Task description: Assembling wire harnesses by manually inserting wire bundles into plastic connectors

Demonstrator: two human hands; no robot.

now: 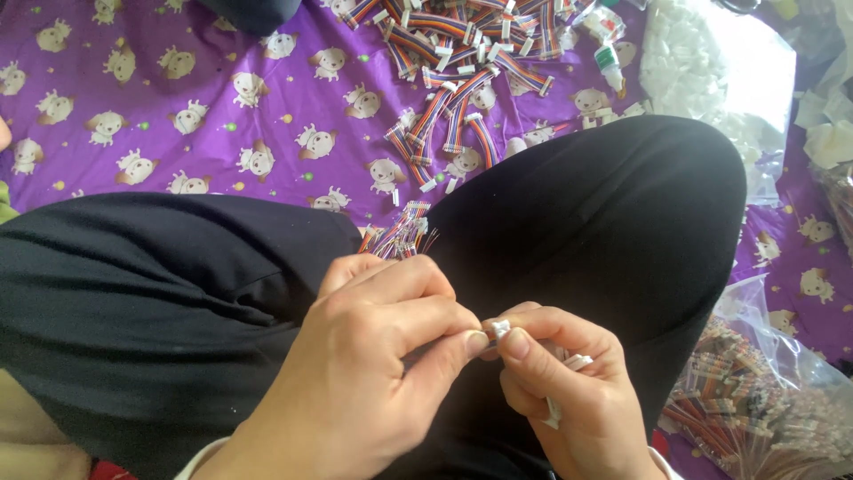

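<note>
A large heap of finished multicoloured ribbon-wire pieces with small white plastic connectors on their ends (462,53) lies on the purple cloth printed with small cartoon animals (178,116), beyond the person's knees in black trousers (604,204). I judge that much of the work is already done, because this heap is big. Still, much is left: a clear plastic bag full of bare wire bundles (764,409) sits at the right, and a pile of loose white plastic connector housings (702,71) waits at the top right.

In the lap, a small bundle of rainbow wires with bare ends (402,236) sticks up from behind the left hand (373,356), which seems to hold it inside the closed fingers. The thumb and forefinger of this hand are pinched together at the tips. The right hand (569,391) is also closed: its thumb and forefinger clamp one tiny white connector housing (501,328), exactly where the two hands meet, in front of the person's body. More white housings (576,361) appear to be kept in the right palm (only small parts show between the fingers). Whether a wire is already in the housing, I cannot tell.
</note>
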